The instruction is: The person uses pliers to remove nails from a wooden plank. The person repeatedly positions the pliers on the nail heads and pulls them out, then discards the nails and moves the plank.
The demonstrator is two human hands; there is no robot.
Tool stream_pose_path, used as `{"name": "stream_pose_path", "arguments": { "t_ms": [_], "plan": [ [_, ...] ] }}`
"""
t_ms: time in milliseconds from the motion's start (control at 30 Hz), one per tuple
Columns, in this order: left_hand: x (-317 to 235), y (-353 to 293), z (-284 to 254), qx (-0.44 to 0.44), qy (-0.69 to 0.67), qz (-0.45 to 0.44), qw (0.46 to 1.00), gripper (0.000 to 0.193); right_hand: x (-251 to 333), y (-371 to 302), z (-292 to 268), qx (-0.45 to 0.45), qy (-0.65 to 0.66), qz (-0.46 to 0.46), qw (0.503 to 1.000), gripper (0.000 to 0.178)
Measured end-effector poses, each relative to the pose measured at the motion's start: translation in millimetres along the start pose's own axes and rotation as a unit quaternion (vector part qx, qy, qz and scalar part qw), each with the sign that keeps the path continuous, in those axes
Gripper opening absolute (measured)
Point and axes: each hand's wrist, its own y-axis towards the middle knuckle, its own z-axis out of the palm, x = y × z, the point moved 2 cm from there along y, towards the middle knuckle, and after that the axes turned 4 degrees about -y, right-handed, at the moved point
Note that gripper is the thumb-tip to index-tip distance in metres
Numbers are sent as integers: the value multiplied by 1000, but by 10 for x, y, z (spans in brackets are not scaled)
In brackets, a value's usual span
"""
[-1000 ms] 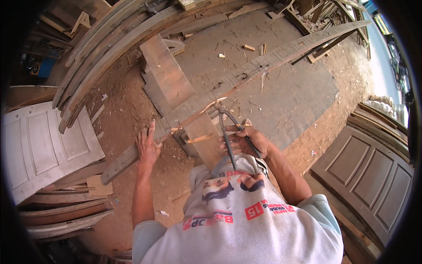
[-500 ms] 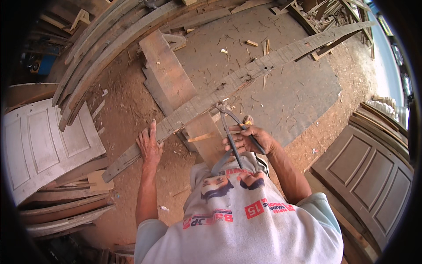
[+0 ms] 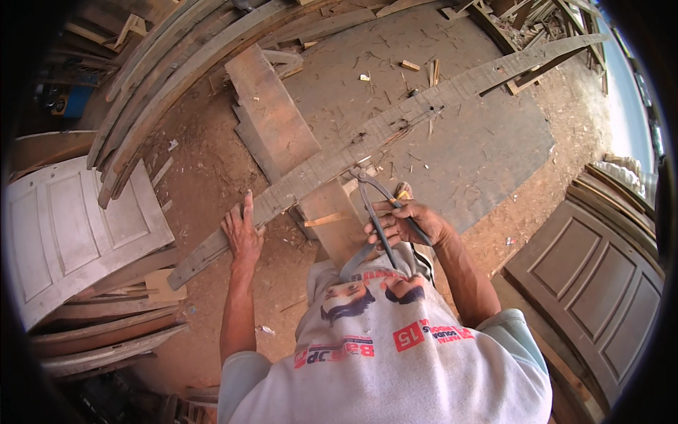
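Observation:
A long, weathered wooden plank (image 3: 311, 174) runs diagonally from lower left to upper right in front of me. Over its near left part lies my left hand (image 3: 244, 230), gripping it with the index finger stretched along the wood. My right hand (image 3: 404, 225) holds dark metal pincers (image 3: 372, 205) by the handles, which are spread apart. The pincers' jaws (image 3: 359, 172) are at the plank's near edge; whether they bite on anything is too small to tell. Dark holes (image 3: 432, 108) and splintered spots mark the plank farther right.
A wide board (image 3: 275, 113) passes under the plank, its near part (image 3: 335, 222) reaching toward me. Bent nails and wood scraps (image 3: 409, 65) litter the grey sheet (image 3: 487, 141). Panelled doors stand left (image 3: 85, 226) and right (image 3: 586, 275). Curved beams (image 3: 176, 78) are stacked at far left.
The whole view has shifted slightly. Both hands, the pincers and the plank keep nearly the same places relative to each other.

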Motion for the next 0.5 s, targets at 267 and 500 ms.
{"name": "stream_pose_path", "arguments": {
  "t_ms": [267, 500],
  "plan": [
    [-12, 5, 0, -4, 5, 6, 1000, 115, -13, -3, 19, -2, -2, 3, 1000, 51],
    [-11, 6, 2, -2, 3, 7, 1000, 117, -138, 63, 194, -70, 44, 38, 996, 41]
  ]
}}
